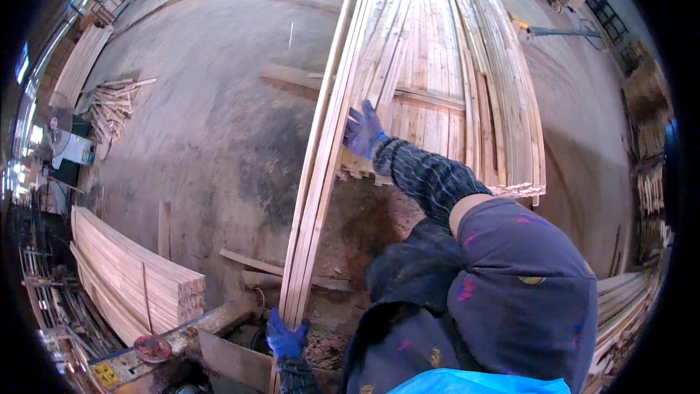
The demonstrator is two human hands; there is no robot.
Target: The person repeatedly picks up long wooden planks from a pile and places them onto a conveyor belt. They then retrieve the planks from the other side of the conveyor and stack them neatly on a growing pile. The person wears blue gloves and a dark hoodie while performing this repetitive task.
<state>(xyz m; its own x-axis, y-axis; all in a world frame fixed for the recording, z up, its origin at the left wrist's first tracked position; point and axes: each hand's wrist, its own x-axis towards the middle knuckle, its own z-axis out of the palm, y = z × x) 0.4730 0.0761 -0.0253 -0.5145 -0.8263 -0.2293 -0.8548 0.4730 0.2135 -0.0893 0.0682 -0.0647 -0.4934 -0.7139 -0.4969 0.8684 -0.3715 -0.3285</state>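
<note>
A bundle of long, narrow wooden boards point(313, 211) runs from beside my left side away to the far end, along the left of a wide stack. My left hand point(288, 334), in a blue glove, wraps round the near part of these boards. Farther up, my gloved right hand point(363, 131) lies against their right side with its fingers stretched out and thumb apart. Just beyond and right of it spreads the stack of pale boards point(430, 128), with a crosswise strip point(430, 98) on top. The undersides of both hands are hidden.
A strapped stack of planks point(138, 270) lies at the lower left, next to a machine with a red round knob point(153, 349). Scrap wood point(113, 109) is piled farther left. Loose boards point(292, 76) lie on the floor, and a pallet jack handle point(561, 31) stands at the far right.
</note>
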